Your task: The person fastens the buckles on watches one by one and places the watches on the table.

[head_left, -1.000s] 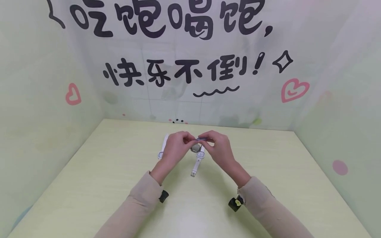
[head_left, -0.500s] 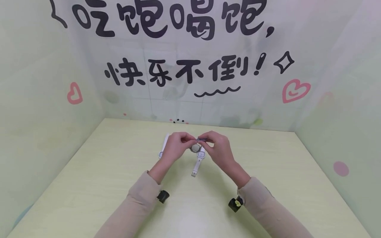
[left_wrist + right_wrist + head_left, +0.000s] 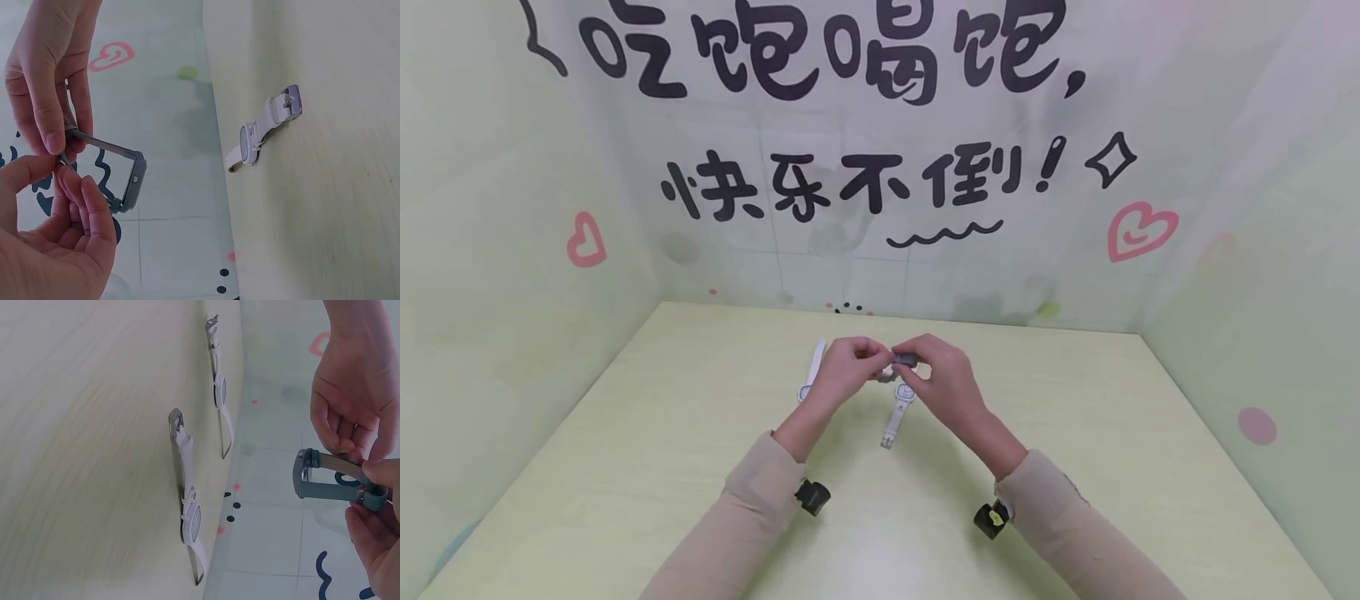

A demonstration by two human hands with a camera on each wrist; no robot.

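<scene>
Both hands hold a wristwatch with a blue-grey strap (image 3: 328,490) up above the table, its strap bent into a loop. My right hand (image 3: 943,375) pinches the strap near its buckle (image 3: 373,497) between thumb and fingers. From the other side, my left hand (image 3: 844,372) pinches a part of the strap, largely covered by its fingertips. The watch case (image 3: 302,473) hangs on the far side of the loop, seen edge-on. Two white wristwatches lie on the table: one (image 3: 905,392) under the hands, the other (image 3: 806,392) partly hidden by my left hand.
The pale wooden table (image 3: 880,517) runs back to a printed fabric wall (image 3: 865,275) with dark characters. Similar fabric panels stand at the left and right. A black wrist-camera mount (image 3: 812,497) sits under the left cuff, and another (image 3: 991,520) under the right.
The held watch has turned, so its case no longer shows its round side to the head view. More of the blue-grey strap shows at my right fingers, which have shifted slightly left.
</scene>
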